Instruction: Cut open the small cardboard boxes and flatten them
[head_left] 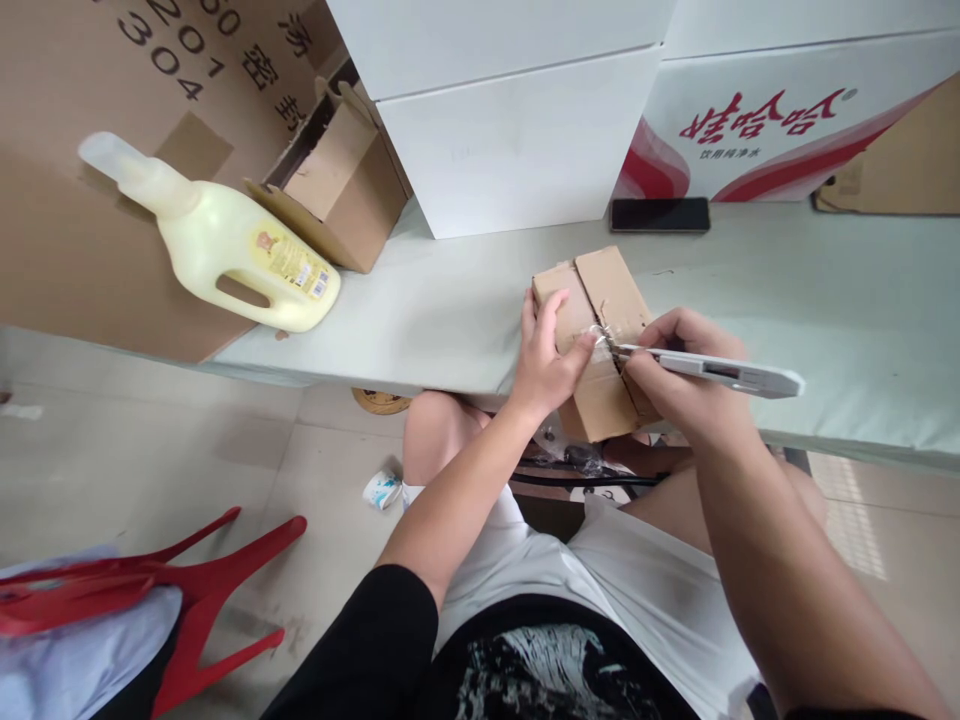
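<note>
While my left grip is clamped on the small cardboard box at the near edge of the table, my right grip is closed round a white cutter, its tip at the seam. If the tape gave suddenly, I judge the blade could jump towards my left thumb, just beside it; pushing hard might tip the box off the edge. Beyond, a phone and white cartons limit room; a yellow bottle is well apart, leftward.
</note>
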